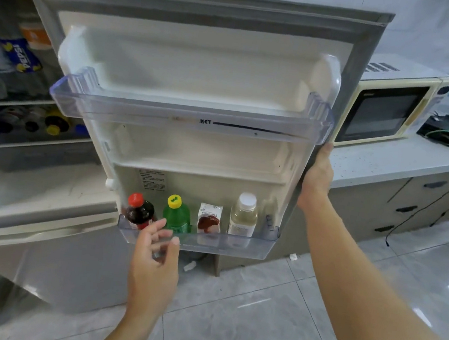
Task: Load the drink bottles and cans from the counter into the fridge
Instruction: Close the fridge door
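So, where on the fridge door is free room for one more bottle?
The upper bin holds nothing. In the lower bin, a gap remains right of the white-cap bottle. Its left is crowded: cola, green bottle and carton, with the left hand before them.

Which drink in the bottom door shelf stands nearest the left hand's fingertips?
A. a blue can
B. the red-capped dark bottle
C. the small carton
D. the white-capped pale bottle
B: the left hand reaches up to the bottom door shelf with its fingertips right beside the red-capped dark bottle.
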Motion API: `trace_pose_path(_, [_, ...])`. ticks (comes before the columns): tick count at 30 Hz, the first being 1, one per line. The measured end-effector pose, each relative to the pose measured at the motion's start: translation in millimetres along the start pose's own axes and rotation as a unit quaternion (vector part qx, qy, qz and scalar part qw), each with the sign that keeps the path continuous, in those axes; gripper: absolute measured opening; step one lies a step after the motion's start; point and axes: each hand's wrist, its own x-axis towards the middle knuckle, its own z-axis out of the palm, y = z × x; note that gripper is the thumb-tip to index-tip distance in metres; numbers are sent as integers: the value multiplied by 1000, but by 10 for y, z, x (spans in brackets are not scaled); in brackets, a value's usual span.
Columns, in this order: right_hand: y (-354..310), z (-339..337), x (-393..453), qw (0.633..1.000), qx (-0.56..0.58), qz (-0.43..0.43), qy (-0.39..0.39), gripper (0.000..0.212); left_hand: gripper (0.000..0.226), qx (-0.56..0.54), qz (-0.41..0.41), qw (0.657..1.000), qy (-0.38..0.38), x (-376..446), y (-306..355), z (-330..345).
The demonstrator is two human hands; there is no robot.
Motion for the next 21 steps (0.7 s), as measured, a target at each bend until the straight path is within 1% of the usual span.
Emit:
trace_pose_path(1, [14, -32, -111, 1000, 1, -7, 14, 58, 35, -5, 4, 1000, -7, -45, 19, -21])
trace_pose_path(5, [110, -125, -656, 998, 40, -21, 52, 61, 37, -7, 14, 999, -36, -275, 80, -159])
trace_pose_path(10, [260, -188, -1536, 985, 19, -72, 153, 47, 39, -19, 18, 998, -65, -629, 66, -576])
trace_pose_path(13, [363, -215, -2139, 980, 10, -89, 175, 58, 33, -32, 13, 997, -72, -858, 17, -935])
trace_pose_path(14, [398, -212, -2356, 979, 8, -96, 177, 59, 31, -38, 13, 996, -75, -943, -2, -1059])
trace_pose_path(17, [497, -181, -3038, 978, 1, -130, 166, 47, 31, -46, 14, 995, -90, -1193, -32, -1411])
trace_pose_path(19, [546, -149, -3466, 977, 4, -164, 138, 44, 36, -54, 23, 994, -90, -1326, -42, -1624])
trace_pose_path(21, [599, -126, -3841, 977, -17, -189, 93, 47, 37, -56, 35, 994, -85, -1446, -61, -1818])
